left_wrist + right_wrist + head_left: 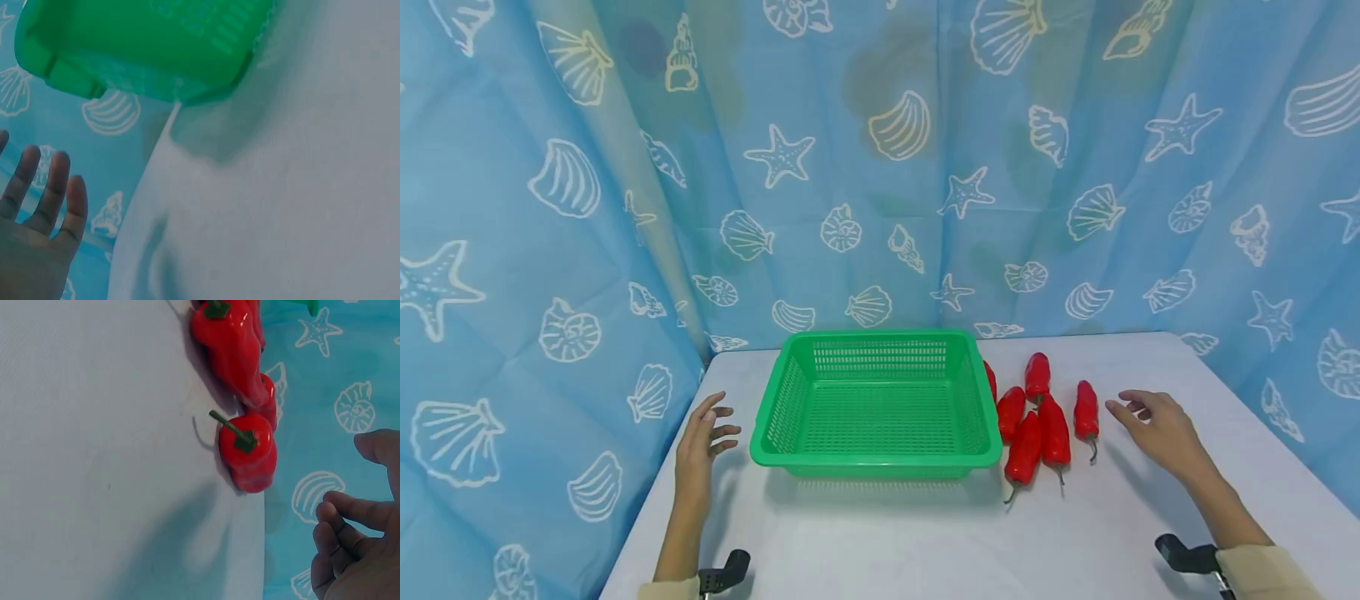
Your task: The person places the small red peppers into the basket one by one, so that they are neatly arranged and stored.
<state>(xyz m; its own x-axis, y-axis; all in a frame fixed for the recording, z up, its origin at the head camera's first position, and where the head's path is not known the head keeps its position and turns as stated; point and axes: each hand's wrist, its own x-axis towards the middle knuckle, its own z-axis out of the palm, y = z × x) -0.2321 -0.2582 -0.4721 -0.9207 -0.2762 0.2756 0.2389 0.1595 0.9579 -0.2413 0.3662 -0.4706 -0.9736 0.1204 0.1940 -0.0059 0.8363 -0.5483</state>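
A green plastic basket (876,461) with slotted walls stands on the white table, nothing inside it. Several red peppers (1025,448) with green stems lie in a group along its right side. One pepper (1086,410) lies a little apart at the right of that group, and the right wrist view shows the same pepper (253,459) stem-on. My right hand (1165,433) hovers to the right of it, fingers loosely bent and holding nothing. To the left of the basket my left hand (696,454) is raised over the table edge, fingers spread and relaxed, touching nothing.
The white tabletop (880,542) stretches in front of the basket. A blue curtain (850,183) printed with shells and starfish hangs close behind the table and down its left and right sides. A black wrist camera mount (726,573) sticks out from the left wrist.
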